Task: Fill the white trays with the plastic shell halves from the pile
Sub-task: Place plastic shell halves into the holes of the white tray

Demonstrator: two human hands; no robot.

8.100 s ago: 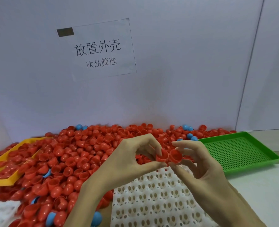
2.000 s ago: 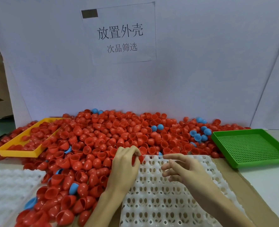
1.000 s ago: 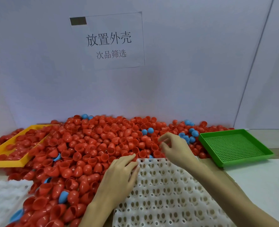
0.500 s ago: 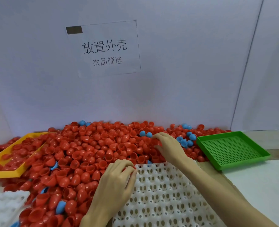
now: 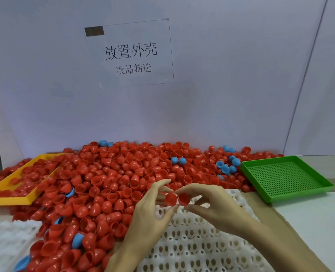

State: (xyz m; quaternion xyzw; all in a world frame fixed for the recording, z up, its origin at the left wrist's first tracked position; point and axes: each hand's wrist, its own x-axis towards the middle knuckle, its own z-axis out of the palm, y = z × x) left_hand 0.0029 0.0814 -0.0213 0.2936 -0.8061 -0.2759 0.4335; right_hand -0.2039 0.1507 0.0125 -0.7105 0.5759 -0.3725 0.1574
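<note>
A wide pile of red shell halves (image 5: 111, 185), with a few blue ones mixed in, covers the table's back and left. A white holed tray (image 5: 198, 246) lies in front of me, its cells bare where visible. Both hands hover above the tray's far edge. My left hand (image 5: 153, 211) pinches one red shell half (image 5: 170, 199) between thumb and fingers. My right hand (image 5: 211, 205) pinches another red shell half (image 5: 184, 199), its hollow side facing me. The two shells sit side by side, almost touching.
A second white tray (image 5: 3, 238) sits at the lower left. A yellow tray (image 5: 9, 200) holding red shells lies at the left, a green perforated tray (image 5: 284, 179) at the right. A white backboard with a paper sign (image 5: 131, 54) stands behind the pile.
My right hand came back from the pile with a red shell. My left hand rose from the tray's edge with a shell too, and the two hands met above the tray.
</note>
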